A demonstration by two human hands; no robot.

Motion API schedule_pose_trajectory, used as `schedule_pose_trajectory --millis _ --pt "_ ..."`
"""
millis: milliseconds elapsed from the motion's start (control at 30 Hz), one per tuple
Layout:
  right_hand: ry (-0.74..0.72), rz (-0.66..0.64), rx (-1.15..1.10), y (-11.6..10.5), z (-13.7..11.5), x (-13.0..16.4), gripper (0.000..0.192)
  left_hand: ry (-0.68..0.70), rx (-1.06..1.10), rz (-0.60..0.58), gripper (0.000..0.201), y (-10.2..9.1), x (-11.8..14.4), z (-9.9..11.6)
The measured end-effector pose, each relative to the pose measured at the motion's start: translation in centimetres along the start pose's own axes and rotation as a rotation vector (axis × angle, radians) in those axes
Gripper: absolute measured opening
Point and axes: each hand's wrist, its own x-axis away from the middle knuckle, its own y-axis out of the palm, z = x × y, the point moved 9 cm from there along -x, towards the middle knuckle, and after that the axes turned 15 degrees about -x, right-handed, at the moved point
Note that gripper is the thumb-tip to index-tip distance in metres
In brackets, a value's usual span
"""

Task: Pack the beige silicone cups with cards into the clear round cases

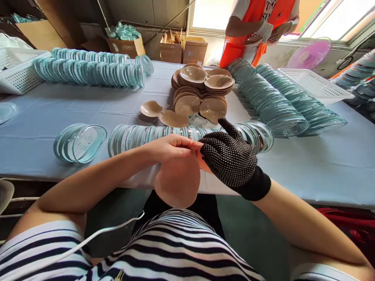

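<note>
A beige silicone stick-on bra (178, 182) hangs by the table's front edge, one rounded cup facing me. My left hand (171, 148), bare, pinches its upper part near the middle. My right hand (231, 158) wears a black glove with white dots; its fingers close on the other side of the bra, which they largely cover, while the thumb points up. Just behind both hands runs a row of clear plastic shells (133, 136). Beyond it lies a loose pair of beige cups (174, 118), beside stacked stick-on bras (191, 75) and a printed clear packet (202, 121).
Clear shells (80, 142) stand at the left front, with long rows at the back left (88, 72) and right (272, 101). White baskets (20, 80) flank the table. Across it stands a person in an orange vest (249, 43). A white cable (108, 230) crosses my lap.
</note>
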Motion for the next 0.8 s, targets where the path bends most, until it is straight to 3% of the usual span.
schedule_pose_trajectory --millis 200,333,467,567,667,800 --pt "-0.007 0.082 -0.041 -0.6 -0.3 0.1 0.029 0.004 -0.04 0.099 0.019 -0.1 0.4 0.7" --pt "0.071 0.166 -0.197 -0.1 0.4 1.1 0.021 0.071 -0.063 0.213 0.015 -0.8 0.6 0.7" --pt "0.186 0.265 -0.306 -0.2 1.8 1.4 0.019 0.111 -0.081 0.205 0.016 -1.0 0.1 0.5" --pt "0.274 0.312 -0.338 -0.1 2.8 1.2 0.019 0.142 -0.226 0.286 0.016 -1.7 0.0 1.3" --pt "0.366 0.308 -0.36 1.1 3.7 1.4 0.02 0.198 -0.505 0.4 0.016 -2.1 0.5 2.7" --pt "0.335 0.355 -0.336 1.0 4.5 2.0 0.02 0.199 -0.694 0.496 0.017 -2.6 1.0 2.6"
